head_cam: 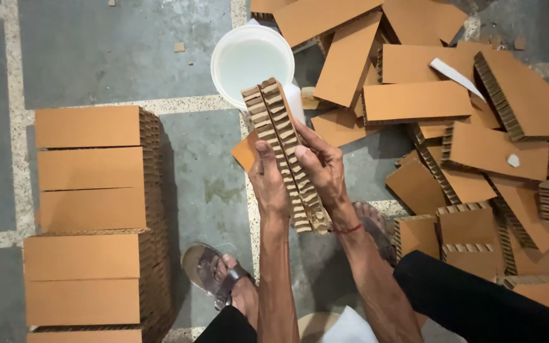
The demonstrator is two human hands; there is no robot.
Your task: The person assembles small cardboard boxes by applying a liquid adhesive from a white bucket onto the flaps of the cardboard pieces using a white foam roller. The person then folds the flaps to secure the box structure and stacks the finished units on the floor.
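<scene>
Both hands, left hand (268, 184) and right hand (320, 166), grip two honeycomb cardboard strips (284, 152) pressed together above the white bucket (249, 60); neat stacks (90, 222) stand finished on the floor, a loose pile (478, 127) remains.

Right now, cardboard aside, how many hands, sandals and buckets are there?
Hands: 2, left hand and right hand, gripping cardboard
Sandals: 2
Bucket: 1
Total: 5
</scene>
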